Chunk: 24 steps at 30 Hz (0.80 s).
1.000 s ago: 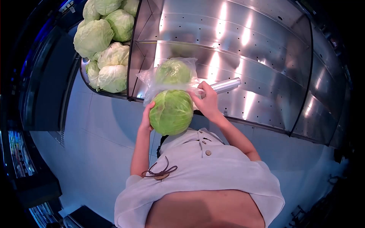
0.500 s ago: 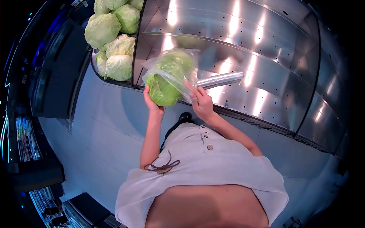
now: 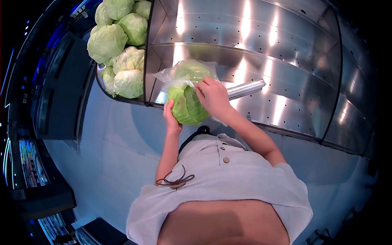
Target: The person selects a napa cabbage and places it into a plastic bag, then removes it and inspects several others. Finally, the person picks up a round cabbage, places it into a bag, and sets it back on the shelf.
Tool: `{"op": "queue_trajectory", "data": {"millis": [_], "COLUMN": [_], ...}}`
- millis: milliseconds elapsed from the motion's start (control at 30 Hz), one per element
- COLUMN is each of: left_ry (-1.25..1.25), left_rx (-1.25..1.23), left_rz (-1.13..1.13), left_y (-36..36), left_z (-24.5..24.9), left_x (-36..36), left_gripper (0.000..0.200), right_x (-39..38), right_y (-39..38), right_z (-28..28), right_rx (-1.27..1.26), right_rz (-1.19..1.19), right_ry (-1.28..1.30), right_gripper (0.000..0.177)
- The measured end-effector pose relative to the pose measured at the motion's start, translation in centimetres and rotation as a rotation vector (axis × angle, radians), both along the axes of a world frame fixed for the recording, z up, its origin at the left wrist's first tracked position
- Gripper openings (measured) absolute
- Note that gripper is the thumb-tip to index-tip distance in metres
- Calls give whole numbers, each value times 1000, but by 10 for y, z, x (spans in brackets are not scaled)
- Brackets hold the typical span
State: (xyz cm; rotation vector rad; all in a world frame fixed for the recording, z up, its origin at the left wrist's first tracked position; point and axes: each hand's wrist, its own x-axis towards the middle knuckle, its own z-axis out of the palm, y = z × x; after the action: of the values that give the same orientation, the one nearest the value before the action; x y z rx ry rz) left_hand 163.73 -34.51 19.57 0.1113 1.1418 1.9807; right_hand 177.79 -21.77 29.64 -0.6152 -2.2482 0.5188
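Note:
A green cabbage (image 3: 188,107) is held over the front edge of the metal shelf, its far part inside a clear plastic bag (image 3: 165,76). My left hand (image 3: 171,116) grips the cabbage from its near left side, thumb against the leaves. My right hand (image 3: 213,96) is bent over the right side of the cabbage, fingers closed on the edge of the bag. Right of that hand, a roll of clear film or bags (image 3: 246,89) lies slanted on the shelf. Behind the held cabbage, a rounded green form shows through the plastic.
Several pale cabbages (image 3: 107,43) are piled in the display bin at the upper left. The perforated steel shelf (image 3: 294,87) slopes across the top and right, with a dark front edge. Tiled floor (image 3: 118,134) lies below, and dark shelving stands at the far left.
My right hand has moved up and inward over the cabbage, its fingers now closed on the bag. The cabbage and my left hand sit slightly lower and farther right in view.

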Motion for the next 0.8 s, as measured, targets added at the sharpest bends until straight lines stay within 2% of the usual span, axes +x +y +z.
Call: {"op": "queue_trajectory", "data": {"millis": [67,167,233,267,333,367,433,500,533,600,700,767,800], "left_ry": [-7,-45,-41,65,276,283,299,11,-133,-85,-27,-17,-25], "left_rx": [-9,-29,-52,-12,66,106,186,119,86,34,-16,-43,-60], "left_rz": [-31,-77,-85,-86,-89,-74,-51,9,43,31,19,5,-4], "left_y": [0,-1,1,0,-4,-4,0,6,9,14,17,19,20], "left_z": [3,-1,-7,-16,-35,-39,-27,4,18,23,27,32,37], "left_x": [-2,-3,-3,-1,10,14,20,19,19,12,0,-6,-10], "left_gripper": [47,45,44,43,41,42,43,45,46,47,51,52,52], "right_x": [-4,-18,-25,-25,-22,-20,-10,6,11,20,36,42,47], "right_y": [5,7,-6,-13,-20,-22,-19,-8,-5,0,3,9,8], "right_z": [1,7,12,13,14,14,12,14,15,16,13,1,-4], "right_rx": [17,36,72,91,188,238,231,165,168,175,171,-48,-281], "right_rz": [-10,132,311,400,598,694,640,588,476,254,-92,-60,8], "right_ry": [88,304,332,346,226,165,63,-81,-27,85,-181,-172,-218], "right_gripper": [12,11,13,14,17,19,25,36,44,62,82,61,55]}}
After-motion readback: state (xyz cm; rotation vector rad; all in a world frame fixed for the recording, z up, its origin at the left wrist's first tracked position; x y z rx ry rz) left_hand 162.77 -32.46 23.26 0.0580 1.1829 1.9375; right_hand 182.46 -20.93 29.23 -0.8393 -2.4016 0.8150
